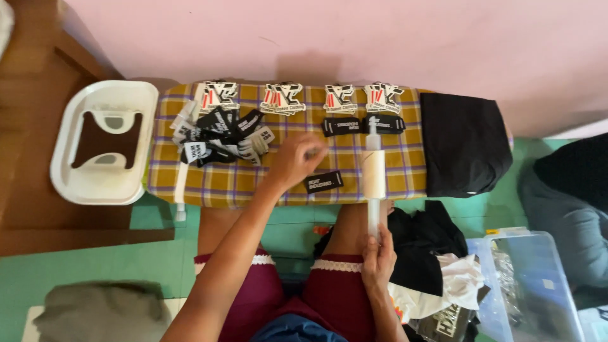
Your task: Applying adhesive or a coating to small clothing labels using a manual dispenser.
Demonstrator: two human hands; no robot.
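Lying just beside the left hand (292,161), a black label (323,182) rests flat.

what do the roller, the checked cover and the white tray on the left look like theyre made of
Roller: smooth whitish drum on a translucent handle, probably plastic. Checked cover: woven cloth, matte yellow and purple plaid. White tray: glossy moulded plastic with rounded corners.

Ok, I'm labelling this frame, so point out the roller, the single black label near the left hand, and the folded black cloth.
roller (373,172): head view, on its white drum.
single black label (323,182): head view, its middle.
folded black cloth (463,144): head view, centre of the top fold.
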